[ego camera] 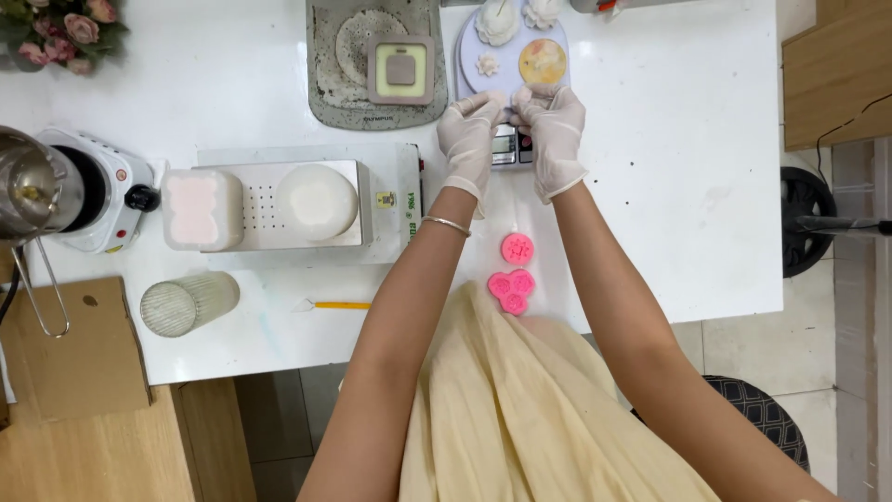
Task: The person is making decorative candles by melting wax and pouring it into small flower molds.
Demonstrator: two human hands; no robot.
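Observation:
Both my hands wear white gloves and meet over a small digital scale (512,149) on the white table (688,186). My left hand (469,135) and my right hand (555,130) pinch something small between the fingertips; what it is stays hidden. Just beyond them lies a round pale plate (469,58) with white flower shapes and a round yellow-orange piece (543,61). Two pink silicone moulds (513,274) rest on the table between my forearms.
A grey mat (325,98) with a square mould lies at the back. To the left are a white appliance (307,204) with two white blocks, a hot plate (93,186), a metal pot (28,186), a ribbed glass (189,302), a yellow tool (339,305) and a cardboard box (74,353).

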